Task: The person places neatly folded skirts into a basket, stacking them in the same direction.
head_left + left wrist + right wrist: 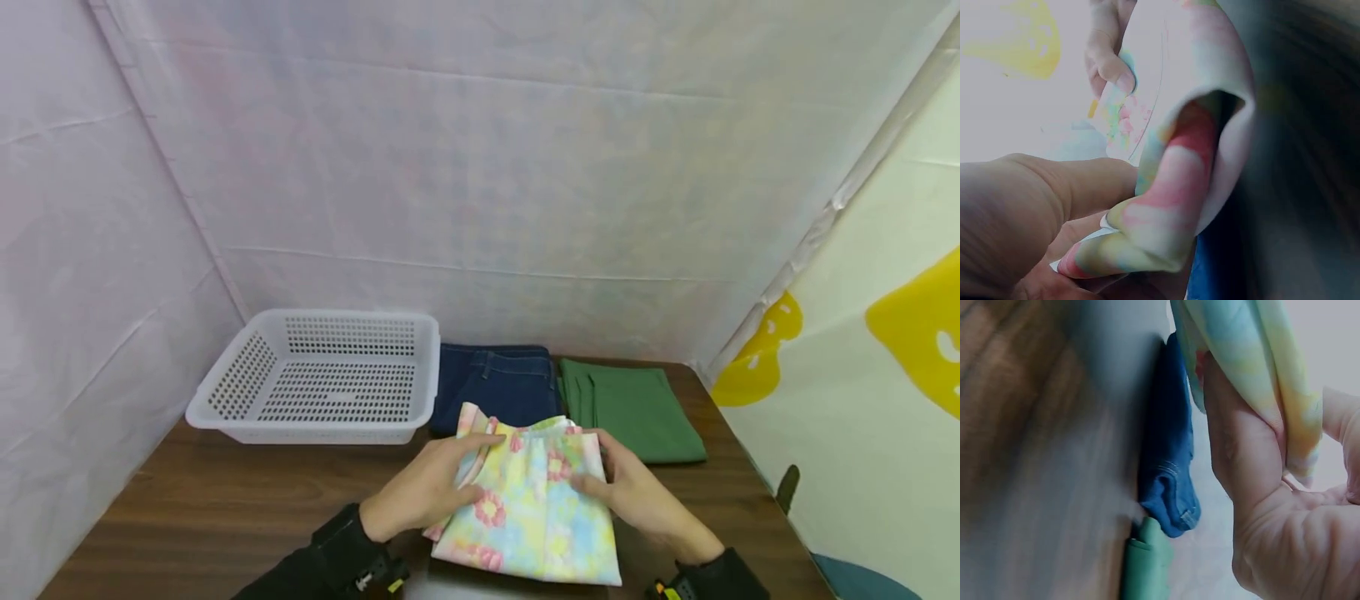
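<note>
two sides of the flowery cloth (525, 521) sit pinched in left grip (427, 487) and right grip (637, 493); best hold them level.

We see soft, matt printed cloth in the floral garment (543, 508), thin and smooth between its creases. The jeans (510, 387) look like sturdy dark denim with a dull, slightly textured face and raised stitching. The green folded garment (637, 417) is plain matt cloth, smooth and flat. We take the basket (315, 437) for smooth, moulded white plastic, pierced all over. The tabletop (187, 492) shows brown wood grain. The pale wall sheeting (480, 167) looks thin and creased; whether fabric or plastic, we cannot tell.
</note>
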A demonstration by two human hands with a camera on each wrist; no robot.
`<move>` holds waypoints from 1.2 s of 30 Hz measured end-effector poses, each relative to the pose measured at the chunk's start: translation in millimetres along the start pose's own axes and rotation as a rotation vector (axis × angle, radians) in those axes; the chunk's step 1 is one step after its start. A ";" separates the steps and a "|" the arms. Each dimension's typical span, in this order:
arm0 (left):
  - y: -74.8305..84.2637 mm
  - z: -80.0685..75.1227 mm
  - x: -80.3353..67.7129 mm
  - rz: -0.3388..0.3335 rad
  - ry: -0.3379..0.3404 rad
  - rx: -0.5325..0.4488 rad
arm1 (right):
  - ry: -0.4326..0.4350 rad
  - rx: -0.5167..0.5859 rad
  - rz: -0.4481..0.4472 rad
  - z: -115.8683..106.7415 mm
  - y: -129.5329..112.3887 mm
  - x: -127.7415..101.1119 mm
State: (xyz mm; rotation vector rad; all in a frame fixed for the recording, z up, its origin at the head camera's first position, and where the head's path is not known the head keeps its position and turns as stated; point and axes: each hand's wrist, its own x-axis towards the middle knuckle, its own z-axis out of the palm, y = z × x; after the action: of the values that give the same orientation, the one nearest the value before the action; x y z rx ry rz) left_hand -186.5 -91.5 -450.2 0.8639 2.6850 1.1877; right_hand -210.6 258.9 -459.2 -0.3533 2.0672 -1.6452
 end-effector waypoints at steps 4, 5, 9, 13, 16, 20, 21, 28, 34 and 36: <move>0.0 -7.9 1.7 -0.008 0.023 -0.023 | 0.006 -0.020 -0.031 -3.6 -6.0 5.1; 0.4 -10.6 2.0 -0.017 0.023 -0.033 | 0.007 -0.027 -0.039 -4.7 -7.6 7.0; 2.0 -19.5 5.8 -0.064 0.022 -0.058 | 0.024 -0.069 -0.053 -9.2 -14.0 13.3; 3.8 -30.4 11.2 -0.109 0.050 -0.051 | 0.071 -0.105 -0.060 -11.6 -22.4 20.5; 4.9 -40.7 15.3 -0.133 0.101 -0.026 | 0.099 -0.093 -0.067 -10.7 -30.4 27.4; 4.7 -56.7 19.4 -0.147 0.169 0.014 | 0.124 -0.048 -0.063 -6.4 -42.7 39.6; 4.4 -60.8 20.1 -0.146 0.183 0.021 | 0.131 -0.038 -0.060 -5.1 -45.9 43.1; -5.6 -87.9 21.0 -0.168 0.230 0.052 | 0.115 -0.019 -0.070 1.9 -66.4 71.1; -18.1 -112.1 19.7 -0.187 0.271 0.056 | 0.111 0.006 -0.094 12.0 -80.1 103.2; -23.1 -119.4 19.8 -0.197 0.285 0.063 | 0.114 0.018 -0.093 16.6 -84.0 113.9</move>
State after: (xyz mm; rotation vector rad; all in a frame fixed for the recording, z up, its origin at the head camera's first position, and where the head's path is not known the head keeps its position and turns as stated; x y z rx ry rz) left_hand -248.4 -171.9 -380.5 0.4491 2.9592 1.2715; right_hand -307.0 169.8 -403.8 -0.3621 2.1466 -1.7755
